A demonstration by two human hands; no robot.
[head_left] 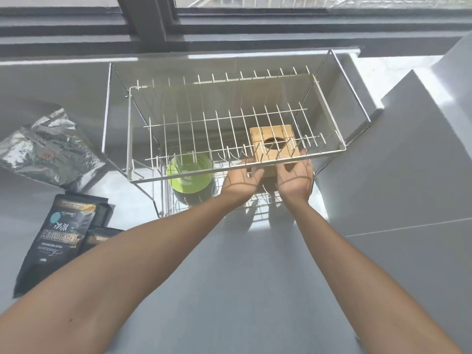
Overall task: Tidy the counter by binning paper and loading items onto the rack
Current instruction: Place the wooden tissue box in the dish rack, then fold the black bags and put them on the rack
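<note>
Reaching forward from the near edge of the view, two bare forearms stretch over a grey counter (229,290) toward a two-tier wire dish rack (229,118) at the middle. The left hand (241,181) and the right hand (295,178) meet under the rack's upper basket, one on each side of a wooden box (274,145) with a round hole in its top. Fingers are spread and pressed against the box's left and right sides, so both hands appear clamped on it together; the box sits at the lower tier's level, seen through the upper wires, and whether it already rests on the lower shelf cannot be told.

Judging by its look, the box is stiff, fairly light and not fragile, with smooth sides that could slip. Holding it by the two opposite side faces seems the surest grip, keeping fingers clear of the wires above.

Left of the hands, a green bowl (190,172) sits on the lower tier. At the near left of the counter lie a black printed pouch (58,241) and a second dark pouch (102,238) partly hidden by the left arm. Farther left lies a crinkled silver foil bag (48,149); these soft packets would flex when lifted. Beyond the rack runs a dark window frame (153,21).
</note>
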